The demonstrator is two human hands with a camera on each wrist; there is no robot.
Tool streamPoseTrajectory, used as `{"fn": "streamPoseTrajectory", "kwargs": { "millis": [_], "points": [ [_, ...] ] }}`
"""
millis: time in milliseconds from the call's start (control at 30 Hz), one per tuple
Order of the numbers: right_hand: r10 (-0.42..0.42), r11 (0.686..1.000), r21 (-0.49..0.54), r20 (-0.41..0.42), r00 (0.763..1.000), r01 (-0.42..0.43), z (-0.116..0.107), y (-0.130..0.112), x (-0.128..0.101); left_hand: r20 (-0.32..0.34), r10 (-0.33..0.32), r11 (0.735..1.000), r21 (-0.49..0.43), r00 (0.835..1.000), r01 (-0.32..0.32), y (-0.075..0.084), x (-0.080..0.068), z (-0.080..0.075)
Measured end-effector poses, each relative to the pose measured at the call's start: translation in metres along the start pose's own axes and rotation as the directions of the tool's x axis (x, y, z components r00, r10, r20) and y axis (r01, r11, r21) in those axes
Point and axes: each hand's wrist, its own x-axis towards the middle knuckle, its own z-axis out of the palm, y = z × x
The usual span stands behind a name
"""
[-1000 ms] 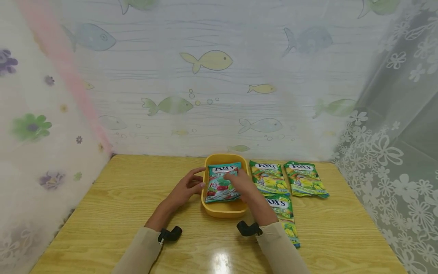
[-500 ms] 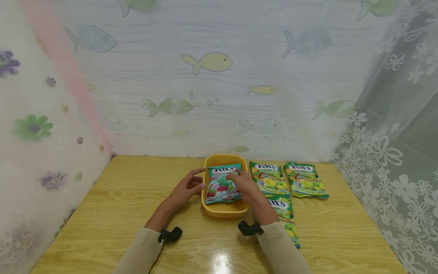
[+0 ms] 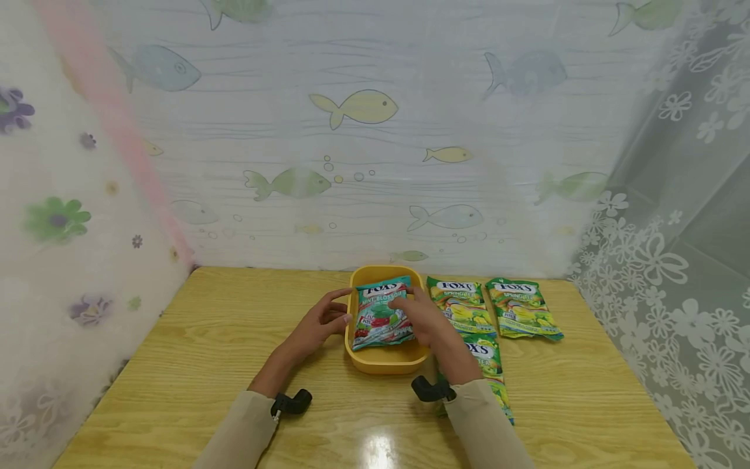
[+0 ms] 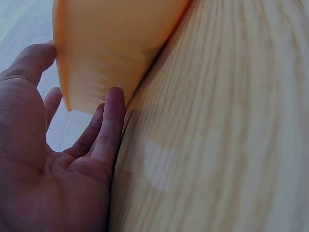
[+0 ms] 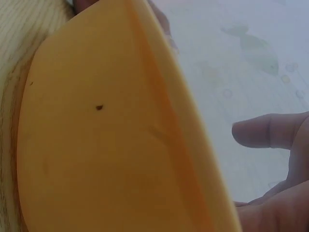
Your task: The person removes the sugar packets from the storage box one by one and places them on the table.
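While in tray [image 3: 383, 362], packet [image 3: 381, 316] under right grip [image 3: 423, 317]

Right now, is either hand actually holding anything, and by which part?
The right hand rests on the teal candy packet lying in the yellow tray; whether it grips cannot be told. The left hand touches the tray's left wall.

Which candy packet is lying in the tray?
On the wooden table stands a yellow plastic tray against the fish-patterned wall. Inside lies a teal Fox's candy packet showing red berries. The three packets to its right are green and yellow.
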Motion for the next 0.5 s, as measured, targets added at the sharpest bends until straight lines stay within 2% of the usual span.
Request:
{"fn": "streamPoseTrajectory", "kwargs": {
  "millis": [300,500],
  "points": [
    [-0.001,0.997,0.082,0.083,0.997,-0.006,0.003,0.006,0.007,0.002,0.004,1.000,-0.005,1.000,-0.004,0.000,-0.001,0.000],
    [0.014,0.995,0.094,0.053,0.998,-0.019,0.008,0.014,0.011,0.008,0.009,1.000,0.002,1.000,-0.009,0.000,-0.001,0.000]
  ]
}}
